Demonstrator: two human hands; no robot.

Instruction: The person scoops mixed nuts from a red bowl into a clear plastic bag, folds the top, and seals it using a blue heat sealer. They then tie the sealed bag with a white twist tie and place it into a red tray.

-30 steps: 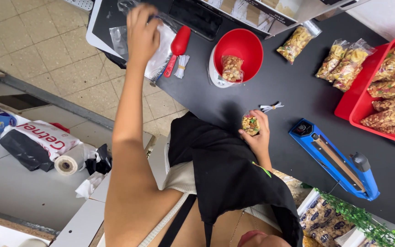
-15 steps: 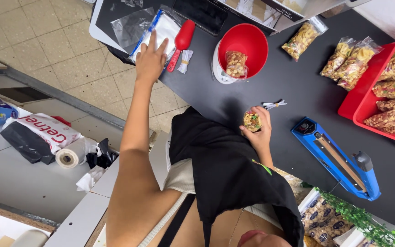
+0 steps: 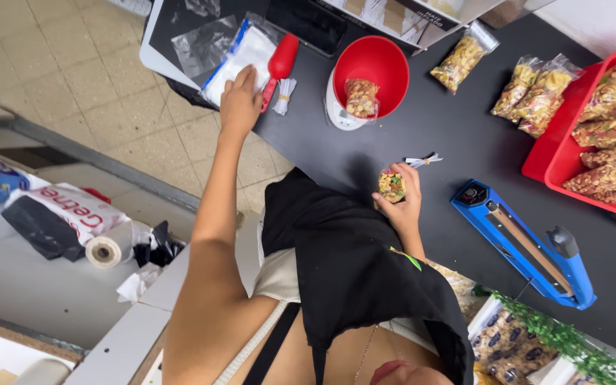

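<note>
Clear snack bags [image 3: 536, 89] by red tray [image 3: 547, 160].

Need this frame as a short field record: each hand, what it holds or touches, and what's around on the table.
left hand: reaches out, fingers flat on a stack of clear plastic bags
right hand: grips a small clear bag of mixed snack
beside left hand: red plastic scoop
scale: red round bowl on it, one filled bag inside
near right hand: blue bag sealer
far right: red tray of filled bags
surface: black table

Head camera looks steeply down, close over black table [image 3: 393, 153].
</note>
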